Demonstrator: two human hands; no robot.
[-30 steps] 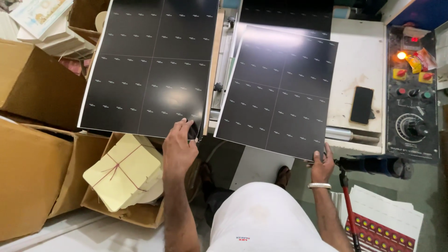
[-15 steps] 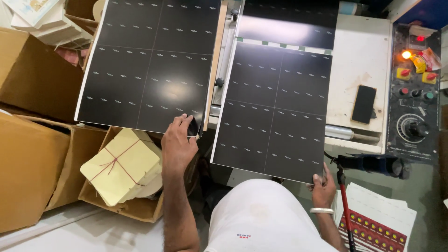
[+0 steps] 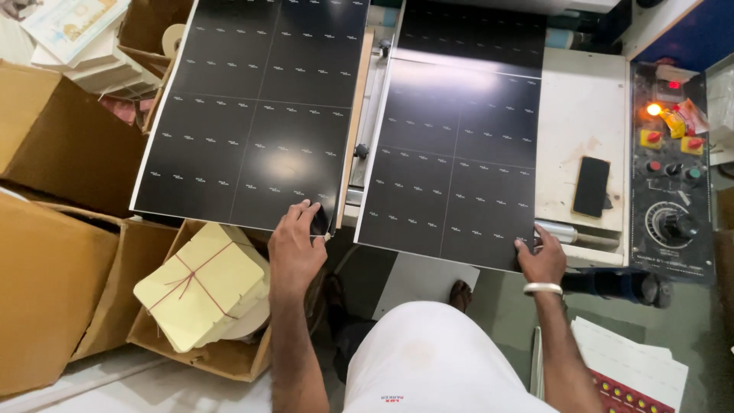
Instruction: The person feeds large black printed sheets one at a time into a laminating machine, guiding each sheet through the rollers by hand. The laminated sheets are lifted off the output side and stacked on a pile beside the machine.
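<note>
While I watch through the head camera, the only view I have, the left hand (image 3: 294, 248) rests on the near right corner of the left black sheet (image 3: 252, 115), fingers (image 3: 306, 213) spread flat and pressing the top of that stack rather than gripping it. That stack lies on a board to the left of the machine, its near edge overhanging the cartons below.

My right hand (image 3: 541, 260) has the near right corner of the right black sheet (image 3: 459, 153) pinched, thumb under and fingers on top as far as I can tell. This sheet lies on the white machine bed (image 3: 581, 115), its far end running under the rollers, its near edge past the bed's lip.

I judge the sheet mostly out of the machine but not yet on the left stack; the transfer remains. A dark phone (image 3: 591, 186) lies on the bed just right of the sheet, and the control panel (image 3: 671, 176) stands far right. A tied bundle of yellow card (image 3: 200, 283) sits in an open carton (image 3: 191, 353) near left.
</note>
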